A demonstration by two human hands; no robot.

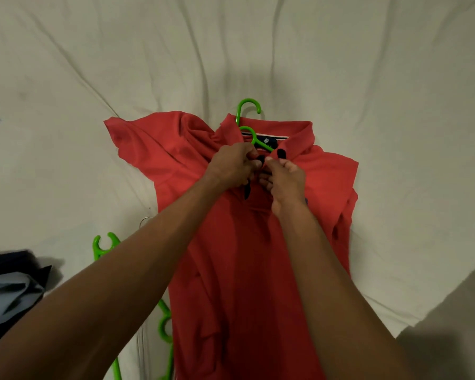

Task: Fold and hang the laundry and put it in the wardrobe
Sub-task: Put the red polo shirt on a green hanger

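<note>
Far left, dark and blue clothes (8,292), cut off by the frame edge. Spare green hangers (104,244) beside them, mostly hidden under the forearm. Red polo shirt (231,256) lies flat on the white bedsheet (381,78), green hanger (248,105) hook poking from the collar. Left hand (231,167) and right hand (284,179) pinch the dark placket; what sits between the fingertips is unclear.

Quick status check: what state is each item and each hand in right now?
red polo shirt: flat on the bed sheet, front up, hanger inside the collar
green hanger: hook poking out past the collar
left hand: pinching the placket
right hand: pinching the placket
spare green hangers: loose on the sheet
dark clothes: piled, unfolded
</note>
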